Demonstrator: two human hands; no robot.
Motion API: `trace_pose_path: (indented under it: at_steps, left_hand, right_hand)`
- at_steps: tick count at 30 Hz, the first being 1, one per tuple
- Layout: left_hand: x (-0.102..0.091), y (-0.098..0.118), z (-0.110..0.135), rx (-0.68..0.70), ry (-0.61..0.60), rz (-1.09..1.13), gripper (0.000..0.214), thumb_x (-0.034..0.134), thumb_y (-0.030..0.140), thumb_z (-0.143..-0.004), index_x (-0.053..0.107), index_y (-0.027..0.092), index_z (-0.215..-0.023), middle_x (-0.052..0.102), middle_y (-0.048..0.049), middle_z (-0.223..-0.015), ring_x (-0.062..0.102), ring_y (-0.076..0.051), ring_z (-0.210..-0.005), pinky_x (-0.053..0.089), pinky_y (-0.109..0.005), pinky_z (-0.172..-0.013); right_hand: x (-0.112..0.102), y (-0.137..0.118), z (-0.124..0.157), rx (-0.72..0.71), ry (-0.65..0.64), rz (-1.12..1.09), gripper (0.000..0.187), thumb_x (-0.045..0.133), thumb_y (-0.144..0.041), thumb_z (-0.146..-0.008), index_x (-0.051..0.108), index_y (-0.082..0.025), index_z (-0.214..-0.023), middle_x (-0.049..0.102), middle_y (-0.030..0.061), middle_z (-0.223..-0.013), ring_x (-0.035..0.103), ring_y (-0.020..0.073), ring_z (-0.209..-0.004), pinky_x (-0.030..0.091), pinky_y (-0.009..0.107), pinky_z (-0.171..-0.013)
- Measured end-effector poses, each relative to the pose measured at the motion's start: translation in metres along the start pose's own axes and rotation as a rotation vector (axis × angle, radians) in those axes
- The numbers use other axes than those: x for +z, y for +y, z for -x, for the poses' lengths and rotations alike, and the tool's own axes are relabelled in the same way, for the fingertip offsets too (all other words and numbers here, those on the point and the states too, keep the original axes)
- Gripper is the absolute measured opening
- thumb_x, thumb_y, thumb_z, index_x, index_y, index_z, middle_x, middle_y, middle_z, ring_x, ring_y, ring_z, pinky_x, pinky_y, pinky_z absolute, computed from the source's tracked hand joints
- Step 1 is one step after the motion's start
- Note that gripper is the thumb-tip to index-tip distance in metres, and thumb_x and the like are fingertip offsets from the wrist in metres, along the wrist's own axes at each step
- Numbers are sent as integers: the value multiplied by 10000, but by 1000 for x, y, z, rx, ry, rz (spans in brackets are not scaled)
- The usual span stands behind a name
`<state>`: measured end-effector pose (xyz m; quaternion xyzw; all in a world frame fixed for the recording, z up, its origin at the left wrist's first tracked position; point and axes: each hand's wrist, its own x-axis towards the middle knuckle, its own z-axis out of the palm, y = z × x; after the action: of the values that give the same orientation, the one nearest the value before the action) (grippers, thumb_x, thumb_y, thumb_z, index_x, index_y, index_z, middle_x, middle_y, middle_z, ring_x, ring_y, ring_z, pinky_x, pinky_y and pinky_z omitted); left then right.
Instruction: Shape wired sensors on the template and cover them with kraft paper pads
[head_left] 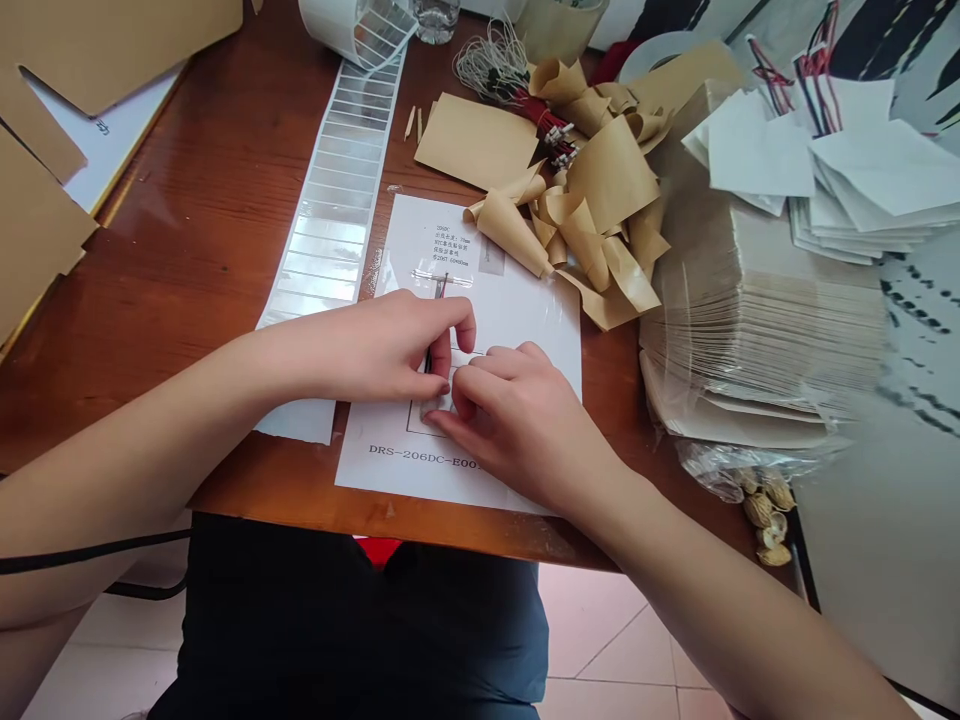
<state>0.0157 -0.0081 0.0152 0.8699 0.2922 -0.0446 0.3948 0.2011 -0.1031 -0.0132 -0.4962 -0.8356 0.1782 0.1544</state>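
Observation:
A printed white sheet (525, 325) lies on the table under both hands, with lines of text and a drawn outline. My left hand (382, 345) rests over its middle, index finger bent, thumb and other fingers closed together. Thin red and black wires (441, 287) emerge above this hand, beneath a clear strip on the sheet. My right hand (525, 415) is closed in a pinch beside the left fingertips, low on the drawn outline. A small pale piece shows between the fingertips of both hands; its kind is hidden by the fingers.
A label strip (330, 190) unrolls from a roll (337, 30) on the left. Curled brown paper pieces (585, 235) and bundled wires (544, 120) lie behind the sheet. Stacked cards (787, 310) in plastic stand right, near peanut shells (765, 515). Cardboard (37, 220) sits far left.

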Motion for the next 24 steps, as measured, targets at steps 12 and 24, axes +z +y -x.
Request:
trace_pose_path:
  at_steps: [12, 24]
  left_hand:
    - [0, -1, -1, 16, -6, 2, 221, 617, 290, -900, 575, 220, -1105, 731, 7, -920, 640, -138, -734, 413, -265, -663]
    - [-1, 1, 0, 17, 2, -44, 269, 636, 258, -866, 592, 221, -1129, 717, -3, -927, 645, -145, -750, 397, -259, -645]
  right_hand:
    - [-13, 10, -3, 109, 189, -130, 80, 641, -228, -911, 667, -198, -840, 613, 26, -802, 541, 145, -654, 413, 287, -634]
    - [-8, 9, -5, 111, 58, -180, 128, 583, -166, -907, 682, -176, -827, 620, 31, -790, 547, 147, -657, 417, 292, -646]
